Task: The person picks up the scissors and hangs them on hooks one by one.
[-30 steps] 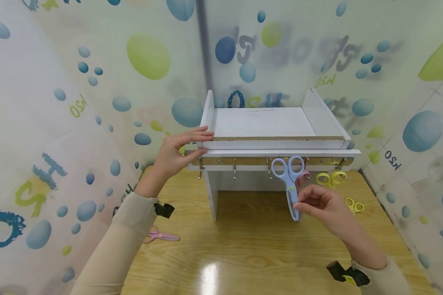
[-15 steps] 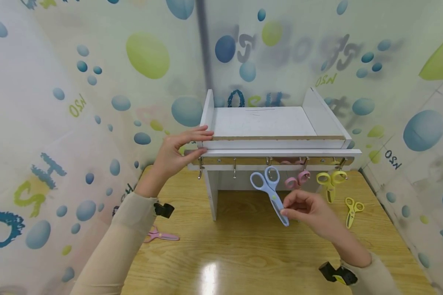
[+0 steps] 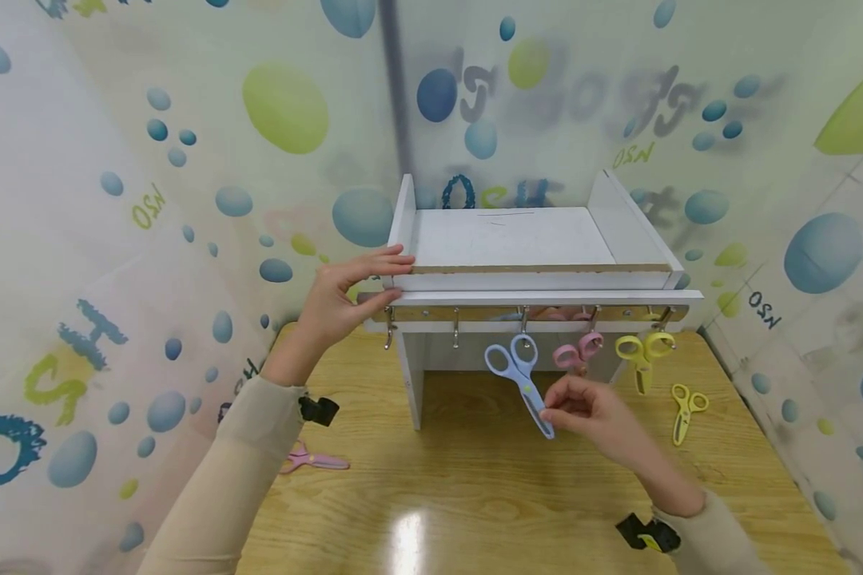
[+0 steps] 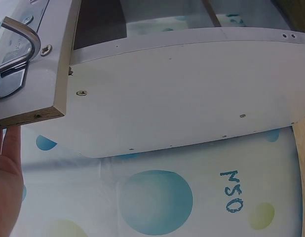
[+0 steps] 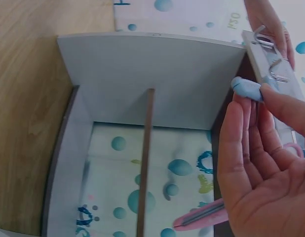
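Note:
My right hand (image 3: 598, 419) pinches light blue scissors (image 3: 527, 389) near the blade tip, between thumb and fingers. Their two handle loops point up, close to a hook (image 3: 524, 321) on the front rail; whether a loop is on that hook I cannot tell. In the right wrist view only the blunt blue blade end (image 5: 247, 89) shows at the fingertips. At the left end of the white shelf (image 3: 518, 282), my left hand (image 3: 341, 299) grips the edge, thumb lower and fingers on top. The left wrist view has part of this hand (image 4: 7, 182) behind the board's end.
Pink scissors (image 3: 578, 350) and yellow scissors (image 3: 644, 359) hang from hooks at the right. Another yellow pair (image 3: 683, 414) lies on the wooden table (image 3: 475, 511) at right, another pink pair (image 3: 315, 461) at left. Two hooks at left (image 3: 456, 329) hold nothing.
My right hand has carried the blue scissors left and down, from in front of the pink pair to the middle hook. My left hand stays on the shelf.

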`<state>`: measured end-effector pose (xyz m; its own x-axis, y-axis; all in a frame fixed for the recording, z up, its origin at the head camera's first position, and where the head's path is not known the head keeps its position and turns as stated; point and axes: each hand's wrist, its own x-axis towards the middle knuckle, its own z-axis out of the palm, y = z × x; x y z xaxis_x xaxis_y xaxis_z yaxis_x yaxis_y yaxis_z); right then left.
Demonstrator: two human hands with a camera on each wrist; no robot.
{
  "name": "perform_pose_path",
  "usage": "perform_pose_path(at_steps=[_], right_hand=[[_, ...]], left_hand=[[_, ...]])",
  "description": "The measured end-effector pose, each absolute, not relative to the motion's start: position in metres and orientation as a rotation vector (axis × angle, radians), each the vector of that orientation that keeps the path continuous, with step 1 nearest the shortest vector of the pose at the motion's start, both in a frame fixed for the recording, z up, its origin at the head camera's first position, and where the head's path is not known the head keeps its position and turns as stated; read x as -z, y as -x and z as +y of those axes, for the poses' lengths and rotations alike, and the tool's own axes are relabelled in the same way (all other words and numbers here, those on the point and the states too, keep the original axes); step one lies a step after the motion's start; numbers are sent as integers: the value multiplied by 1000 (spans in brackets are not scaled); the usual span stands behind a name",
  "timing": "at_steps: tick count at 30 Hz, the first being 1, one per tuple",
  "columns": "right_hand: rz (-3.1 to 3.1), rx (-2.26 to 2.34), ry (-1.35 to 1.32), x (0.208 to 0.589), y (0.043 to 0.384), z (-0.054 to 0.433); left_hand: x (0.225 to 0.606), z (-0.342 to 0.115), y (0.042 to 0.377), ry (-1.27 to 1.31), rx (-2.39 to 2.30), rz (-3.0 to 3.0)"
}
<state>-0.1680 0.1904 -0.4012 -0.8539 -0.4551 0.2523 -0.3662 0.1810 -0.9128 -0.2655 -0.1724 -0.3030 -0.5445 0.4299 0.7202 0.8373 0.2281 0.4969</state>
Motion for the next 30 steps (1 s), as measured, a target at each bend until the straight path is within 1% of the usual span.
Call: perform_pose_path(at_steps=[15,25,30], right_hand=[[2510,1704,761,419,170,190],[2525,1593,642,433,165,207],[2465,1553,634,442,165,222]], left_hand=[[303,-173,265,1156,1260,-2080],[302,-172,264,1164,1282,-2073],[302,-172,264,1164,1282,-2069]])
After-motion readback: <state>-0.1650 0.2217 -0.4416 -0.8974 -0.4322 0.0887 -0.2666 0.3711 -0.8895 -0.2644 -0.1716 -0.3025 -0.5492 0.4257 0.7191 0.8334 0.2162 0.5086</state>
